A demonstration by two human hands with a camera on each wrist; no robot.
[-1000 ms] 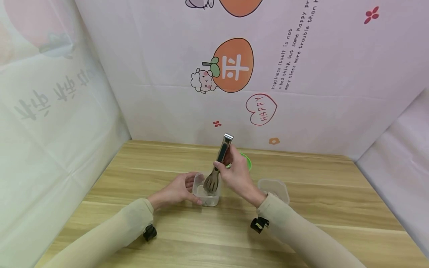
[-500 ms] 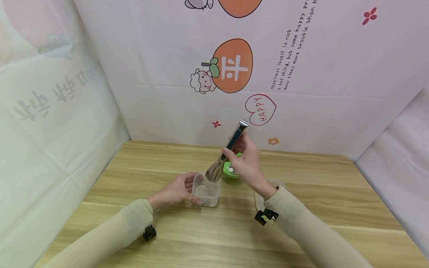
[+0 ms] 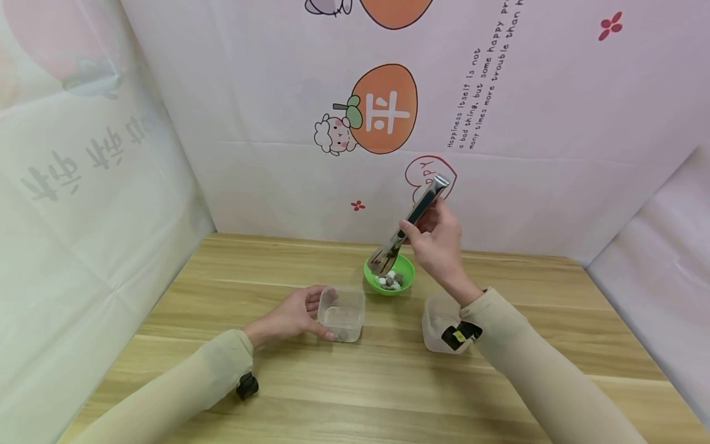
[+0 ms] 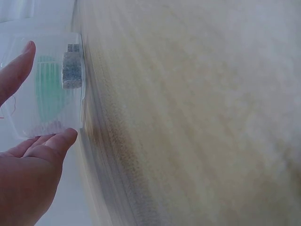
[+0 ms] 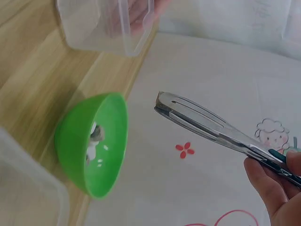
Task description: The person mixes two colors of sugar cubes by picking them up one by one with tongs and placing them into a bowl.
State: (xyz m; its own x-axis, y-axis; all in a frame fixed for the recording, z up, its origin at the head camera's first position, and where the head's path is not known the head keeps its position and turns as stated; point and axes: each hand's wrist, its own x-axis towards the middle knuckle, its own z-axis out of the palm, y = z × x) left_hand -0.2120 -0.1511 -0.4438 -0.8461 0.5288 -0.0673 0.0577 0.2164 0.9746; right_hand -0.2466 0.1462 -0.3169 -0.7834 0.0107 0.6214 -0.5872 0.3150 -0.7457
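My left hand [image 3: 291, 316] holds a clear plastic container [image 3: 342, 314] on the table, thumb at the near side, fingers at the far side. Grey cubes [image 4: 72, 70] lie at the bottom of it in the left wrist view. My right hand [image 3: 440, 245] grips metal food tongs [image 3: 413, 219] with dark handle inlays. The tongs slant down to the left, their slotted ends above a green bowl [image 3: 407, 280]. White and grey pieces [image 3: 391, 281] sit in that bowl. In the right wrist view the tong ends lie close together, and no piece shows between them.
A second clear plastic container [image 3: 435, 327] stands to the right, partly behind my right wrist and its black camera strap [image 3: 462, 335]. A printed white cloth wall [image 3: 277, 191] rises at the back edge of the wooden table [image 3: 344, 394].
My right hand has carried the tongs up and right, out of the left container to above the green bowl. The bowl and right container show more fully. My left hand has stayed put.
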